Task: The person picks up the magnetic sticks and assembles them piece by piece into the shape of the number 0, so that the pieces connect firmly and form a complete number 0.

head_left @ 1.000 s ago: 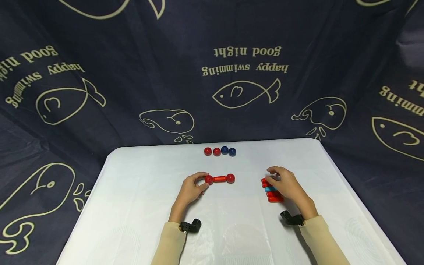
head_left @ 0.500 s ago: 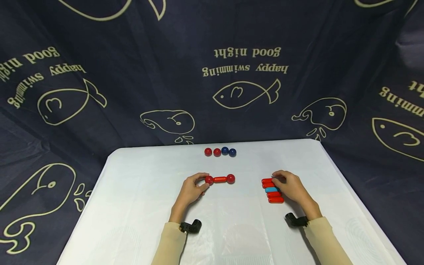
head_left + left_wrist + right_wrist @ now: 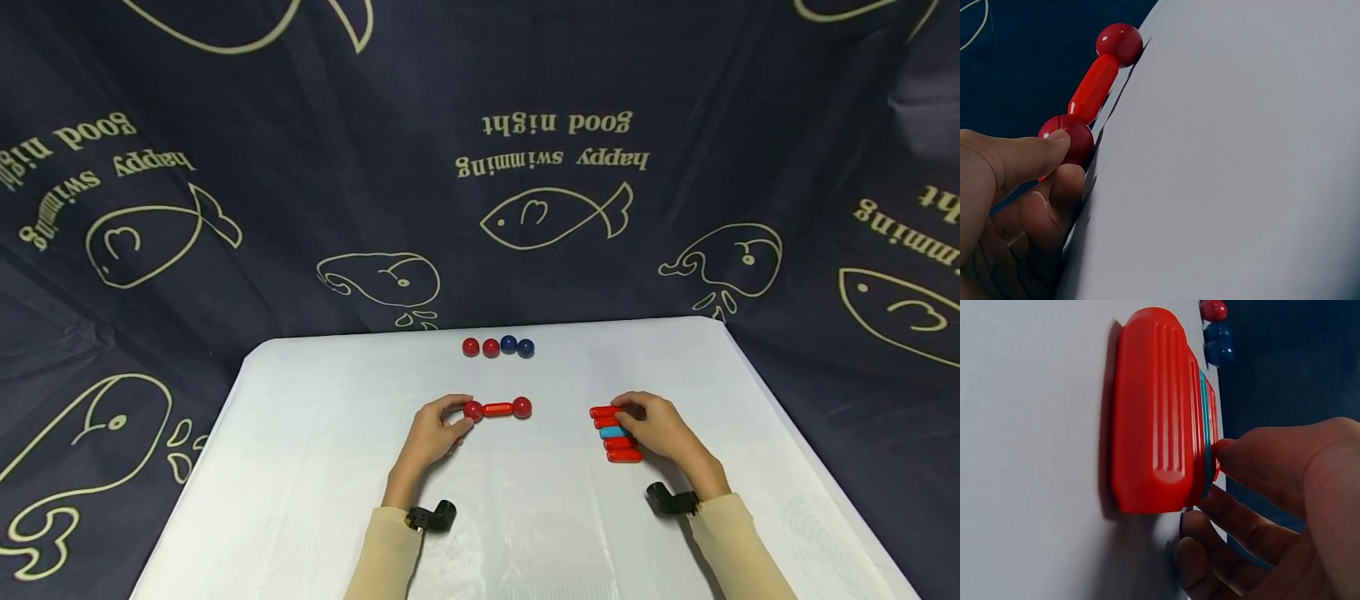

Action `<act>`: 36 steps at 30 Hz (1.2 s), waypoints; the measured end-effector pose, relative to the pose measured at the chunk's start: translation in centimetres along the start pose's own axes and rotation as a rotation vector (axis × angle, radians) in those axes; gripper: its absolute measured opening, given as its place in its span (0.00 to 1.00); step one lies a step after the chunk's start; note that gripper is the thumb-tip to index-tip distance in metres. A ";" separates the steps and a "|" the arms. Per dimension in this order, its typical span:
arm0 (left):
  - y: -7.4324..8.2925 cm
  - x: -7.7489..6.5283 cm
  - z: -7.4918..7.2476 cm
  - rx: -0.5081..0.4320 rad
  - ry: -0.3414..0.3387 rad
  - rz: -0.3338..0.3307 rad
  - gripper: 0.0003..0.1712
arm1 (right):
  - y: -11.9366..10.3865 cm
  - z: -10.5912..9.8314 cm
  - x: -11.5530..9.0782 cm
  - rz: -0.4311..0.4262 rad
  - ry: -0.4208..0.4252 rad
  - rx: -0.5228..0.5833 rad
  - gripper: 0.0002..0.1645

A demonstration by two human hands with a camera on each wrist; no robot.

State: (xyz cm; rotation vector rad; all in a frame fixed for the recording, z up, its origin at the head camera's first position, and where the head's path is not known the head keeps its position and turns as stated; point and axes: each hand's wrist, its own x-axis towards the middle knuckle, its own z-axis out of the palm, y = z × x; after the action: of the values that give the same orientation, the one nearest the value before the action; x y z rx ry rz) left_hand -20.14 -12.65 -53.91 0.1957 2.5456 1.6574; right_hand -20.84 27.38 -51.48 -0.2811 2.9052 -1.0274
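Observation:
My left hand (image 3: pixel 432 432) pinches a red ball (image 3: pixel 1082 142) between thumb and fingers. From that ball a ribbed red rod (image 3: pixel 497 410) runs right to a second red ball (image 3: pixel 522 407), so the three form a dumbbell shape on the table. A sliver of red shows under the held ball in the left wrist view, mostly covered by the fingers. On the right, my right hand (image 3: pixel 662 429) pinches the right end of the farthest red rod (image 3: pixel 602 412) in a row of several rods. A light-blue rod (image 3: pixel 612 432) lies mid-row, and the nearest red rod (image 3: pixel 1147 412) fills the right wrist view.
Two red balls (image 3: pixel 491 348) and two dark blue balls (image 3: pixel 526 348) stand in a line near the back edge of the white table (image 3: pixel 315 467). Behind it hangs a dark cloth (image 3: pixel 420 192) with fish drawings.
My right hand has drawn back to the right from above the rods and taken the farthest rod's end, which now tilts slightly. The left hand keeps its place on the ball.

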 end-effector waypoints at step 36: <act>0.0 0.0 0.1 -0.012 0.002 0.010 0.20 | -2.9 1.8 2.9 0.035 -0.110 0.072 0.13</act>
State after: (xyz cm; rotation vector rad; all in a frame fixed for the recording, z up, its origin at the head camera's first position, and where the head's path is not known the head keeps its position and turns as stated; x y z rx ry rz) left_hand -20.15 -12.61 -53.95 0.2065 2.5394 1.6770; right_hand -23.09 23.46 -51.03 -0.2729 2.7594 -1.0727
